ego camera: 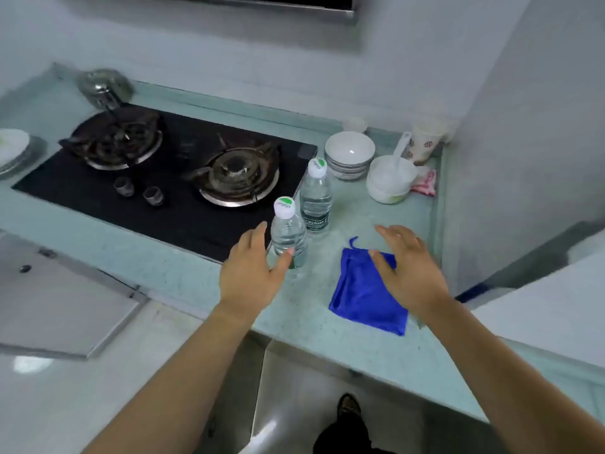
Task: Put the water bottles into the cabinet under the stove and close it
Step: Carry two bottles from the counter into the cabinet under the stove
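Observation:
Two clear water bottles with white and green caps stand upright on the pale green counter, right of the black stove. The near bottle is between the thumb and fingers of my left hand, which is open around its lower part without a closed grip. Just behind it stands the far bottle. My right hand hovers open, palm down, over a blue cloth, holding nothing. The cabinet door under the stove stands open at the lower left.
Stacked white bowls, a white container with a spoon, paper cups and a pink item crowd the back right corner. A kettle sits behind the left burner, plates at far left. A wall bounds the counter's right end.

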`<state>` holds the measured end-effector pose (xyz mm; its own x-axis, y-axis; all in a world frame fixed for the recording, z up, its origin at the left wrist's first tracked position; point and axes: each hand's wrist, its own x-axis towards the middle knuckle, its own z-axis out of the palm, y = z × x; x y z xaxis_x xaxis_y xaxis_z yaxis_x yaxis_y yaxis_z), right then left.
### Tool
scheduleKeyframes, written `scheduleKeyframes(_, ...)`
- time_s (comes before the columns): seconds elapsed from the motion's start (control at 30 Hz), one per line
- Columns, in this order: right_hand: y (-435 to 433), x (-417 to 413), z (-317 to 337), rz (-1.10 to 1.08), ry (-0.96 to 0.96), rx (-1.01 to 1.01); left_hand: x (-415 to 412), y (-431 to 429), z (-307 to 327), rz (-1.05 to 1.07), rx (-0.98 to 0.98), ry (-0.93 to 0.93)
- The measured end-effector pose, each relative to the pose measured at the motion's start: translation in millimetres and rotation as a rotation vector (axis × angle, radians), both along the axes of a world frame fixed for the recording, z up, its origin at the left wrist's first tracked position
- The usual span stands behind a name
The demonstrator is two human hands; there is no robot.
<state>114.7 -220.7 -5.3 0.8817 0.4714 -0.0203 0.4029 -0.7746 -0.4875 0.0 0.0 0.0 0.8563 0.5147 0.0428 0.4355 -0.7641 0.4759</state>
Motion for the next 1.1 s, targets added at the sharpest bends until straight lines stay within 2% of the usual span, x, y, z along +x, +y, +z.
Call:
scheduleKeyframes(0.13, 3, 30, -18, 0.019, 0.077, 0.043, 32, -19, -14, 0.087, -0.250, -0.262)
scheduleKeyframes(0.27, 9, 44, -30, 0.063, 0.104, 0.067, 53, -22, -27, 0.184, -0.516, -0.437)
scheduleKeyframes(0.43, 26, 61, -35, 0.106, 0.086, 0.126, 65, -5, -32, 0.347, -0.529, -0.492)
scheduleKeyframes(0.53, 43, 69, -32, 0.149, 0.089, 0.167, 63, 5, -23, 0.391, -0.437, -0.531)
scheduleKeyframes(0.63, 60, 70, -28, 0.168, 0.090, 0.212, 56, 16, -18, 0.379, -0.322, -0.475)
scheduleKeyframes(0.83, 108, 60, -34, 0.164, 0.148, 0.468, 55, 37, -29, 0.389, -0.124, -0.223)
scheduleKeyframes(0.97, 124, 60, -51, 0.130, 0.095, 0.543, 62, 53, -47, 0.378, -0.090, -0.132)
scheduleKeyframes(1.1, 136, 64, -67, 0.087, 0.148, 0.643, 73, 66, -58, 0.405, -0.149, -0.140)
